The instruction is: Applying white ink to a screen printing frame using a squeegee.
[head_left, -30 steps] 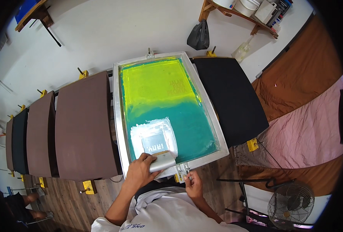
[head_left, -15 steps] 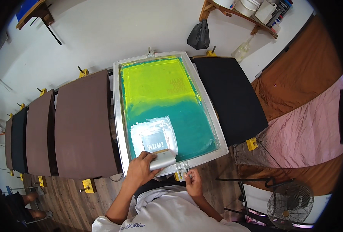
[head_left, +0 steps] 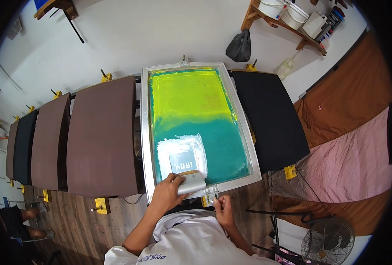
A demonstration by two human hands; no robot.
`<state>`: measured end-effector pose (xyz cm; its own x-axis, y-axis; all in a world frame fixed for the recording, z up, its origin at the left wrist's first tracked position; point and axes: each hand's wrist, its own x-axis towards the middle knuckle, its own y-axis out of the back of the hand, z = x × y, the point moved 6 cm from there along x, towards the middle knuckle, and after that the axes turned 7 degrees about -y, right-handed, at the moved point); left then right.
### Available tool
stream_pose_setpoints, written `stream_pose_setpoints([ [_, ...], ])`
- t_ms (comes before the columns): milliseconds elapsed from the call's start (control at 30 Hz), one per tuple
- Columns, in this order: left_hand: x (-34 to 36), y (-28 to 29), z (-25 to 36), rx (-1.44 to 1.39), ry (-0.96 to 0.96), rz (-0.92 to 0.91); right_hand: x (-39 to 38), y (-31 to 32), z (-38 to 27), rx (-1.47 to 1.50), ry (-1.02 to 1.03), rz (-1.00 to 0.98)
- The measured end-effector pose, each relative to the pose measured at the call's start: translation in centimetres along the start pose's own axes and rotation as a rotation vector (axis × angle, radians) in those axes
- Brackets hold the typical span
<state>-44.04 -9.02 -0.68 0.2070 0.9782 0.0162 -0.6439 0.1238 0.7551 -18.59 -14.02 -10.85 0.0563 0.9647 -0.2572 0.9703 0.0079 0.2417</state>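
A silkscreen frame (head_left: 145, 132) with a pale metal rim lies before me. Its green mesh (head_left: 198, 132) is coated yellow over the far half. White ink (head_left: 166, 152) surrounds a greyish square with white lettering at the near left. My left hand (head_left: 167, 195) is closed around the metal handle of a squeegee (head_left: 192, 183), whose brown blade edge rests at the near side of that ink. At the frame's near edge, my right hand (head_left: 224, 212) has its fingers pinched at a small metal bracket (head_left: 212, 191); the exact contact is partly hidden.
Brown padded boards (head_left: 101, 137) line up to the left, and a black board (head_left: 271, 119) sits right of the frame. Yellow clamp blocks (head_left: 101, 206) stick out at the board ends. A fan (head_left: 328, 240) stands lower right. White buckets (head_left: 294, 17) sit on a wall shelf.
The view has turned slightly, so the boards and frame appear shifted and a little rotated. Both hands keep nearly the same places on the squeegee and at the bracket.
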Motion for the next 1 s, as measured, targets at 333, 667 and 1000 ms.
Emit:
stream_pose_setpoints([
  [333,0.5,-0.5,-1.0,-0.048,0.054,0.019,2.8,-7.9,-20.0,-1.021,0.707,-0.247],
  [667,3.5,1.0,-2.6,-0.067,0.033,-0.28,9.6,-11.9,-16.8,-1.032,0.473,-0.688],
  [1000,8.7,4.7,-9.0,0.042,0.074,-0.109,16.0,-17.9,-19.2,-1.004,0.525,-0.557],
])
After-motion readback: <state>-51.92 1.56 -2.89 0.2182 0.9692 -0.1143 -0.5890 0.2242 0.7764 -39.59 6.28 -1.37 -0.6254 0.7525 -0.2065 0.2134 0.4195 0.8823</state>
